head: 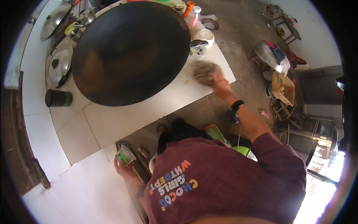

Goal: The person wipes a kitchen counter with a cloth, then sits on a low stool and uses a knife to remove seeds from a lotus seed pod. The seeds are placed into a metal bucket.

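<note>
My right hand is pressed against a grey-brown cloth, both blurred, at the right end of the white tiled counter. The grip of the fingers on the cloth is partly hidden. Low on the left, my left hand holds a small green and white plastic tub by its side, its open top tilted to the right. A big dark wok fills the middle of the counter, left of the cloth. Just beyond the cloth stand a clear container with dark spots and a white tub.
A clear bottle and an orange object stand behind the tubs. Lidded pans and a dark canister line the wall side. A plastic crate and a large metal basin are off to the right.
</note>
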A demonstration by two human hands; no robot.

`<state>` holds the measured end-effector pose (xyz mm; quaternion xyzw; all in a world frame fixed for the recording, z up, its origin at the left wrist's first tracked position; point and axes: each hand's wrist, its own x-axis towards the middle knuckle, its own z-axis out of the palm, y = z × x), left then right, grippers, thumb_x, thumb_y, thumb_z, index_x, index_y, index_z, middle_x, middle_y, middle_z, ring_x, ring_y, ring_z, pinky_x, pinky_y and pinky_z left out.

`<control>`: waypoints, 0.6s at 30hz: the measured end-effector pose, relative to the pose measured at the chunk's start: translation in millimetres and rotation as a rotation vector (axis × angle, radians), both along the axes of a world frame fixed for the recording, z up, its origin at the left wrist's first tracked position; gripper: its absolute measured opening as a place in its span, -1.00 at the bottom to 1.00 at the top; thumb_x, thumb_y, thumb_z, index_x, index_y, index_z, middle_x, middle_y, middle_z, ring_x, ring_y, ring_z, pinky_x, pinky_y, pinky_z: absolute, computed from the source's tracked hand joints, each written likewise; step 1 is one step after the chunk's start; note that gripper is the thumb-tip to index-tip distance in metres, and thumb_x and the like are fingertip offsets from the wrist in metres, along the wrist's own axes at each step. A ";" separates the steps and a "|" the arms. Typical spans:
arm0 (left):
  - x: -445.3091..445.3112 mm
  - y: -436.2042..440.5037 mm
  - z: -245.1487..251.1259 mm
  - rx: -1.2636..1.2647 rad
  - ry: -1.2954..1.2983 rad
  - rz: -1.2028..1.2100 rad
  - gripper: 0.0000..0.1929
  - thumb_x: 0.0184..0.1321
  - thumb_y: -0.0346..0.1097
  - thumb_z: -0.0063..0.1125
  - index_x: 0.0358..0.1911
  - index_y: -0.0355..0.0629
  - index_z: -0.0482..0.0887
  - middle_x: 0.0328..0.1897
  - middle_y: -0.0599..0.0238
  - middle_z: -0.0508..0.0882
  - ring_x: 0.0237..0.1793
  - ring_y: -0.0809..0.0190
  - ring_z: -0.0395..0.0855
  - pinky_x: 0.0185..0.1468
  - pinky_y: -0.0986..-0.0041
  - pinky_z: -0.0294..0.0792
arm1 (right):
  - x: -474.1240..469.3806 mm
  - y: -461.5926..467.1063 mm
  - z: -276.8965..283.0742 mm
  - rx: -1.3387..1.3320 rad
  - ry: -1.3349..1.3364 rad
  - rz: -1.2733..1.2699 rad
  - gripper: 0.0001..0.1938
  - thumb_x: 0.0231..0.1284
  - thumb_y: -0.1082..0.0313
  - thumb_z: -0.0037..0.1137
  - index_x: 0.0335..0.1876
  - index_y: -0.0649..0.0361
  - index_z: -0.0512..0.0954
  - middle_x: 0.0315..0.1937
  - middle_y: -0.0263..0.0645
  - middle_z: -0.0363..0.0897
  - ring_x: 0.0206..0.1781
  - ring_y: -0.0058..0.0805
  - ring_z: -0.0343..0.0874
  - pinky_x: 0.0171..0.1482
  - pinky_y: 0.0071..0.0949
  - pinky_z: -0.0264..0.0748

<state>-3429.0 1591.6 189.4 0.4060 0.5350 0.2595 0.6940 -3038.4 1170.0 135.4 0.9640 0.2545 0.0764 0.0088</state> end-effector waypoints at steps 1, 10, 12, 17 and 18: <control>3.7 5.4 3.2 0.062 -0.034 -0.076 -0.38 0.28 -0.15 0.14 0.36 -0.11 0.22 0.24 0.03 0.46 0.15 0.00 0.53 -0.02 0.16 0.56 | 6.6 -33.3 1.4 -0.053 0.153 -0.258 -0.38 0.08 0.43 0.01 0.34 -0.14 0.27 0.29 -0.11 0.30 0.30 -0.11 0.37 0.00 -0.17 0.61; -5.4 35.9 12.2 0.068 -0.048 -0.198 -0.40 0.29 -0.20 0.11 0.35 -0.21 0.22 0.25 0.01 0.46 0.16 -0.02 0.55 -0.05 0.18 0.62 | -12.8 -118.9 60.3 0.410 -0.190 -0.711 -0.57 0.05 0.33 0.15 0.09 0.25 0.45 0.03 0.00 0.58 0.08 0.00 0.57 0.04 -0.10 0.53; -9.4 32.8 8.8 0.046 -0.031 -0.158 -0.39 0.29 -0.20 0.12 0.36 -0.20 0.21 0.25 0.01 0.46 0.16 -0.01 0.54 -0.03 0.20 0.61 | -39.7 -50.0 65.5 0.661 0.134 -0.407 -0.62 0.05 0.39 0.18 0.03 0.22 0.47 -0.05 -0.07 0.59 -0.06 0.00 0.59 -0.09 -0.13 0.56; -6.0 25.2 13.4 0.077 -0.025 -0.235 -0.38 0.25 -0.08 0.16 0.33 -0.14 0.30 0.28 0.12 0.47 0.25 0.09 0.47 0.00 0.17 0.55 | -115.5 140.2 54.5 0.454 0.324 0.515 -0.40 -0.22 0.62 0.13 0.08 -0.11 0.51 0.17 -0.13 0.42 0.22 -0.08 0.44 -0.20 -0.24 0.60; -6.2 25.5 16.5 0.091 -0.016 -0.245 -0.39 0.26 -0.09 0.15 0.33 -0.14 0.30 0.28 0.11 0.47 0.25 0.09 0.47 0.00 0.17 0.55 | -116.9 153.7 50.7 0.328 0.436 0.539 -0.40 -0.25 0.58 0.15 0.07 -0.15 0.51 0.20 -0.16 0.39 0.23 -0.10 0.44 -0.21 -0.28 0.61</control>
